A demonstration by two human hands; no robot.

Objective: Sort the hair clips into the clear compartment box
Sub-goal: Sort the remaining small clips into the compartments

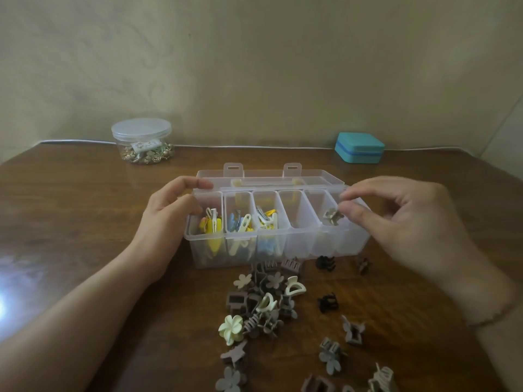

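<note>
The clear compartment box [300,244] stands open in the middle of the wooden table, its lid folded back. Its three left compartments hold yellow, blue and cream snap clips [240,223]; the fourth looks empty. My left hand [169,213] grips the box's left end wall. My right hand [396,219] hovers over the box's right end, thumb and forefinger pinching a small beige claw clip [333,217] above the rightmost compartment. A pile of mauve, cream and grey claw and flower clips [263,301] lies in front of the box.
Loose dark claw clips [327,302] and grey ones [352,329] lie scattered at the front right. A round clear jar [141,141] of gold trinkets stands back left, a teal case [359,147] back right. The wall rises right behind the table.
</note>
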